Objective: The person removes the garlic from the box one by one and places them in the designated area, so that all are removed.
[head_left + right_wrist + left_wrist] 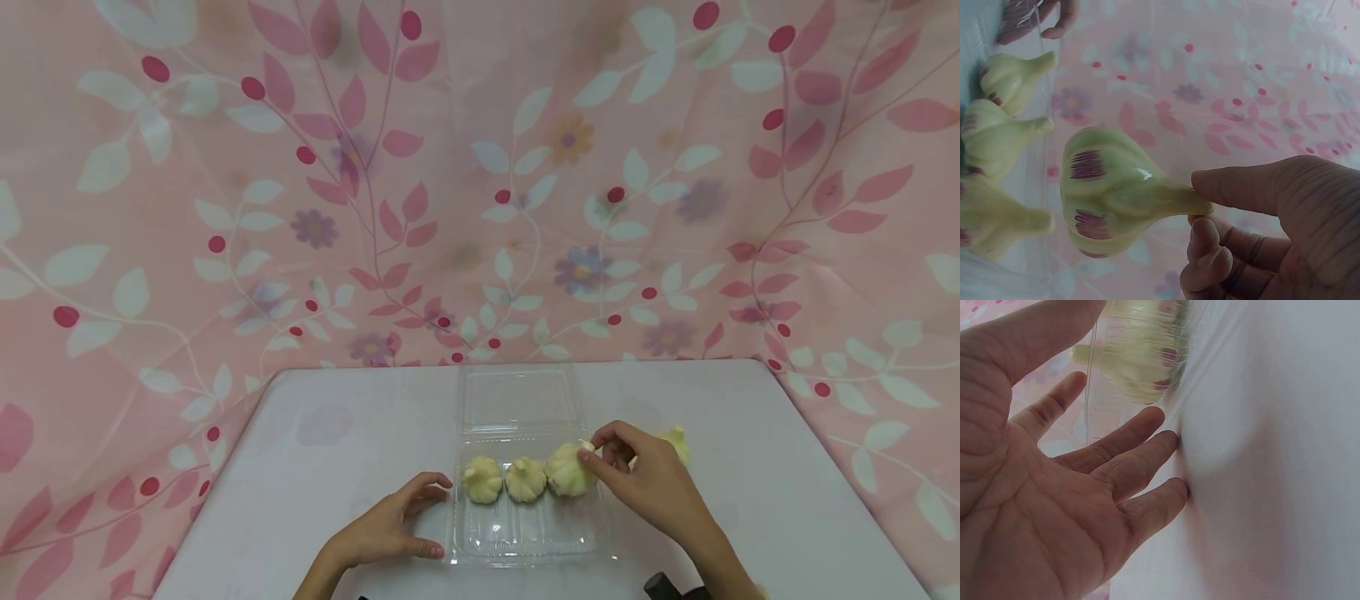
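My right hand (651,479) pinches a garlic bulb (1116,194) by its stem between thumb and fingers. It looks like a glossy model, pale green with painted purple streaks, held above a clear plastic clamshell box (525,546). Inside the box the right wrist view shows three more bulbs in a row: a far one (1010,81), a middle one (997,140) and a near one (1004,215). From the head camera, the held bulb seems to cover the third. Beside the box's left edge, my left hand (397,521) rests with fingers loosely bent and nothing in its grasp.
The box's lid (521,398) lies folded back toward the rear of the white table (360,433). Another garlic bulb (677,442) sits right of the box, partly behind my right hand. A floral cloth (465,167) hangs behind the table. A dark object (663,586) shows near my right forearm.
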`<state>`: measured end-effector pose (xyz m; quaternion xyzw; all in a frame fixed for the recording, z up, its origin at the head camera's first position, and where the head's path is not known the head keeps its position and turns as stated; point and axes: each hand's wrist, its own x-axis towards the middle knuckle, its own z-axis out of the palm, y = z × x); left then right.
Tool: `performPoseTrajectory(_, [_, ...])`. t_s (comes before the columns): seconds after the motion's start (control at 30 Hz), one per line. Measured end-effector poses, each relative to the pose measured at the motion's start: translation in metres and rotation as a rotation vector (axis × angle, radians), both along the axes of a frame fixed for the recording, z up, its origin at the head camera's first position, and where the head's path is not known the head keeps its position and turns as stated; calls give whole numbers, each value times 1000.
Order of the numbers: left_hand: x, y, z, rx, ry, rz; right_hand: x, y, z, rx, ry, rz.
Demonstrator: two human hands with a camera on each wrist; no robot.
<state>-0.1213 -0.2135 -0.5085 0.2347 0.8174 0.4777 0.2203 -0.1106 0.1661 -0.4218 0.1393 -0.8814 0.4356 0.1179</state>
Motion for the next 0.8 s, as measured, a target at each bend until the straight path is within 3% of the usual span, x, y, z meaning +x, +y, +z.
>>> performPoseTrajectory(0.33, [-2, -3, -5, -21, 8, -1, -3, 18, 5, 36, 26, -70])
performPoseTrajectory(0.8, [-1, -3, -6, -9, 21, -13, -8, 50, 13, 46, -48, -196])
